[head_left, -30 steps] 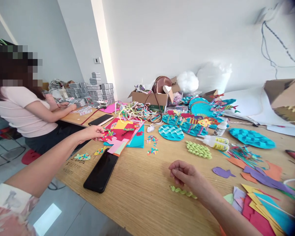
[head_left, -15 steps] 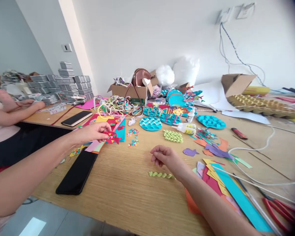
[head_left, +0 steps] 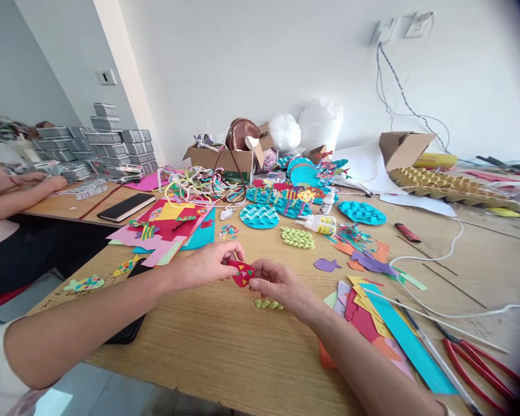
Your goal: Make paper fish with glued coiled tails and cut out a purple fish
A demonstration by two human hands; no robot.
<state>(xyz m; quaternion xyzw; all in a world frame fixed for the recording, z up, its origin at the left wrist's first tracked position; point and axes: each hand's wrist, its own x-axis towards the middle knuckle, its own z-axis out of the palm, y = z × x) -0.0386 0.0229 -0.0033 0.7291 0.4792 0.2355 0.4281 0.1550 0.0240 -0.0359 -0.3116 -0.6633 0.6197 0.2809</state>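
Observation:
A red paper fish (head_left: 242, 274) with small colored triangles is held between my two hands above the table. My left hand (head_left: 223, 261) pinches it at its left end, and the fingers of my right hand (head_left: 275, 281) close on its right end. Just under my right hand lies a wavy green strip (head_left: 268, 304). Farther back is a block of wavy green strips (head_left: 297, 237). A purple paper fish (head_left: 327, 264) rests to the right of my right hand. Small colored paper bits (head_left: 229, 232) lie behind my left hand.
A black phone (head_left: 127, 332) is partly under my left forearm. Paper sheets (head_left: 125, 234) and decorated fish (head_left: 84, 283) lie left. Glue bottles (head_left: 321, 223), blue discs (head_left: 361, 212), paper scraps and red-handled scissors (head_left: 468, 364) are right. Another person's arms (head_left: 26, 193) rest at far left.
My left hand has carried the red fish right, away from the paper sheets. My right hand, which was apart from it, now grips the fish's other end. The view has shifted slightly.

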